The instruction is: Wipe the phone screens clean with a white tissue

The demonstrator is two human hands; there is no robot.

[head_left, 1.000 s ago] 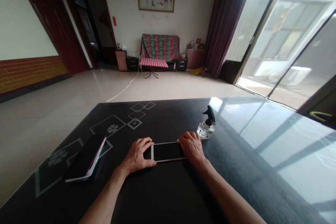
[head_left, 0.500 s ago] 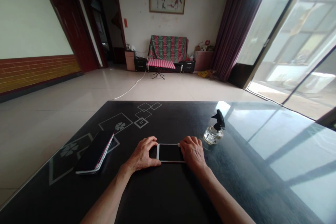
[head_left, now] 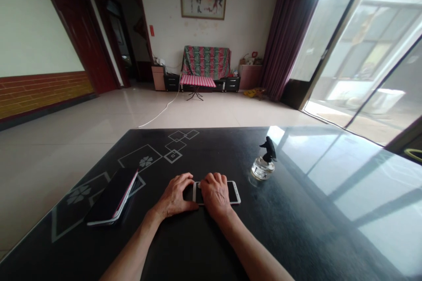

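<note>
A white-framed smartphone [head_left: 234, 192] lies flat on the black table, dark screen up and long side across my view. My left hand [head_left: 174, 195] grips its left end, thumb at the near edge and fingers at the far edge. Over the left and middle part of the screen rests my right hand [head_left: 216, 193], fingers curled down and closed. A small whitish bit shows by its fingertips; what it is stays hidden under the hand. To the right stands a clear spray bottle [head_left: 263, 169] with a black trigger head.
At the left on the black table [head_left: 184, 246] lies a dark notebook-like item [head_left: 112, 195] with white and pink edges. Window light reflects off the table's right side. Beyond, a small table with a checked cover [head_left: 198, 81] stands on the tiled floor.
My right hand has slid left across the phone, from its right end to the left-middle part, uncovering the right end. My left hand keeps its grip. The view has shifted slightly.
</note>
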